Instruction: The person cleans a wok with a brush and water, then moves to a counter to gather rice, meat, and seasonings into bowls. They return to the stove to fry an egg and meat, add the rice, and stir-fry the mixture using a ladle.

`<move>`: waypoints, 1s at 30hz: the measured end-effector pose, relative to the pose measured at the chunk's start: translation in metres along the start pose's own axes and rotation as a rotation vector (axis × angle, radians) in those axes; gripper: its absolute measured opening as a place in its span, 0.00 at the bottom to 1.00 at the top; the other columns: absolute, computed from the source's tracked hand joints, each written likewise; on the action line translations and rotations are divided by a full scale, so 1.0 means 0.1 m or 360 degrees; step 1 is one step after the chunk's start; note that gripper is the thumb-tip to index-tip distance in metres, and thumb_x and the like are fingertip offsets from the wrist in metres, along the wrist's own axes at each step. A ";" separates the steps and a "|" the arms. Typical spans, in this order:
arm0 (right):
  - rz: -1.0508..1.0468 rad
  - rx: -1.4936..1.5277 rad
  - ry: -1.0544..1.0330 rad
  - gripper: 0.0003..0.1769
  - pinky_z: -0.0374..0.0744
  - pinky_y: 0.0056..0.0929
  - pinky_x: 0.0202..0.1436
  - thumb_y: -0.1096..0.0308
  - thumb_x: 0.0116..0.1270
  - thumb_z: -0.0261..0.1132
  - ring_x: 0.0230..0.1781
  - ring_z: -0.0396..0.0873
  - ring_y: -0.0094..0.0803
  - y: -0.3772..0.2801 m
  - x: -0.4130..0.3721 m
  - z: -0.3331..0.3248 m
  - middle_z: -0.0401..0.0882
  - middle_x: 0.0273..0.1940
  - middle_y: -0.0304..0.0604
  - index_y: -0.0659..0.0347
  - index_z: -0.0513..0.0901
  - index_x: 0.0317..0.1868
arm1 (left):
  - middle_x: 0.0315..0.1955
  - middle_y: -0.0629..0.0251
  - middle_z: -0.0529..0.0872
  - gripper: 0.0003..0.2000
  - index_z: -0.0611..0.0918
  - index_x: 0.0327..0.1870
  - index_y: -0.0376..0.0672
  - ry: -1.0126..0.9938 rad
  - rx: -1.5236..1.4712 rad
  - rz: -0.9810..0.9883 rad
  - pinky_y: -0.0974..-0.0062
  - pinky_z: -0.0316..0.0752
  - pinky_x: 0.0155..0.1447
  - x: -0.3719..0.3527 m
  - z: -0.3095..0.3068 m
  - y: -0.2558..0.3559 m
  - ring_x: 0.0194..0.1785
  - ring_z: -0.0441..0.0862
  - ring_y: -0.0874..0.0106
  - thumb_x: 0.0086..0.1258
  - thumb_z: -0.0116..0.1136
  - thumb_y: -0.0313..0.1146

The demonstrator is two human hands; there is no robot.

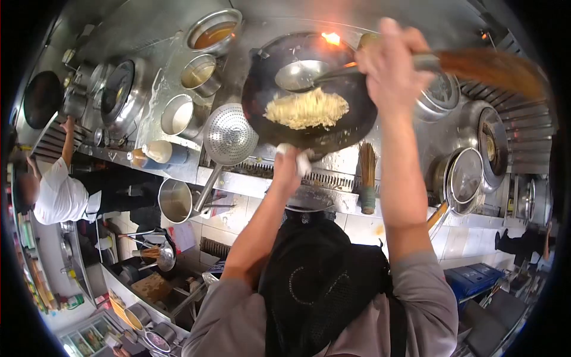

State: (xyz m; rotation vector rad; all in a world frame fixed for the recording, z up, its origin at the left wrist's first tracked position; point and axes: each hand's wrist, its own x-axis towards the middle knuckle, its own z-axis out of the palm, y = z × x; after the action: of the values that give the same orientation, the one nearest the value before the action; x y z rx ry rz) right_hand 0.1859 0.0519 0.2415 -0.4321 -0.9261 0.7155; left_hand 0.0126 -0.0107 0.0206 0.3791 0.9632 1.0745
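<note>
My left hand (288, 171) is closed at the near rim of a black wok (351, 128), with a white cloth (304, 163) under the fingers. My right hand (395, 68) is wrapped round a ladle (300, 75). Its round metal bowl is over the far part of the wok, and its brown handle (493, 68) is smeared by motion to the right. Below the ladle's bowl lies a mound of pale yellow food (306, 110), too blurred to name. A flame (331, 38) shows at the wok's far edge.
Left of the wok are a perforated strainer (231, 134) and several metal pots, one with brown liquid (214, 37). A bamboo brush (367, 178) stands right of my left hand. More strainers (466, 175) are at the right. A co-worker in white (62, 193) stands far left.
</note>
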 end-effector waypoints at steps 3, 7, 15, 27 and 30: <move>0.0078 -0.0271 0.0197 0.19 0.62 0.22 0.14 0.70 0.67 0.68 0.11 0.64 0.18 1.01 0.03 -0.15 0.68 0.16 0.30 0.55 0.69 0.21 | 0.36 0.60 0.81 0.05 0.75 0.45 0.39 0.0030 0.0097 -0.0086 0.68 0.77 0.31 0.52 -0.06 -0.17 0.33 0.80 0.69 0.71 0.50 0.27; 0.0147 -0.1148 -0.0136 0.18 0.64 0.20 0.19 0.72 0.72 0.62 0.15 0.63 0.18 1.15 -0.89 -0.72 0.65 0.16 0.32 0.56 0.65 0.25 | 0.36 0.61 0.80 0.05 0.73 0.44 0.39 -0.0030 0.0101 -0.0013 0.67 0.78 0.32 0.52 -0.08 -0.19 0.34 0.81 0.68 0.70 0.50 0.24; 0.0498 -0.0640 0.0111 0.21 0.66 0.21 0.20 0.65 0.72 0.64 0.16 0.65 0.17 0.81 -0.64 -0.63 0.70 0.17 0.32 0.58 0.67 0.22 | 0.40 0.62 0.80 0.11 0.70 0.52 0.41 0.0017 0.0229 -0.0181 0.67 0.79 0.38 0.58 -0.06 -0.20 0.38 0.81 0.67 0.70 0.48 0.22; -0.0139 -0.0899 0.0836 0.19 0.59 0.24 0.13 0.69 0.71 0.64 0.10 0.59 0.18 0.72 0.09 -1.06 0.61 0.14 0.27 0.53 0.66 0.23 | 0.41 0.60 0.81 0.14 0.73 0.52 0.36 -0.0194 0.0247 -0.0149 0.70 0.80 0.38 0.71 -0.25 -0.26 0.40 0.82 0.69 0.65 0.53 0.21; -0.0066 -0.0665 0.0444 0.19 0.59 0.23 0.13 0.69 0.72 0.64 0.10 0.60 0.18 1.48 -0.11 -0.90 0.62 0.15 0.28 0.53 0.66 0.23 | 0.42 0.60 0.82 0.14 0.73 0.52 0.34 -0.0222 0.0312 -0.0203 0.70 0.80 0.38 0.72 -0.27 -0.20 0.40 0.82 0.69 0.65 0.53 0.21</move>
State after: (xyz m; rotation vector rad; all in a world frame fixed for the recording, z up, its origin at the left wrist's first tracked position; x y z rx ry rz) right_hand 0.2027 0.1429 0.0949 -0.8569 -0.8145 0.4065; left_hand 0.0123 0.0380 -0.0423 0.5390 0.9573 0.8297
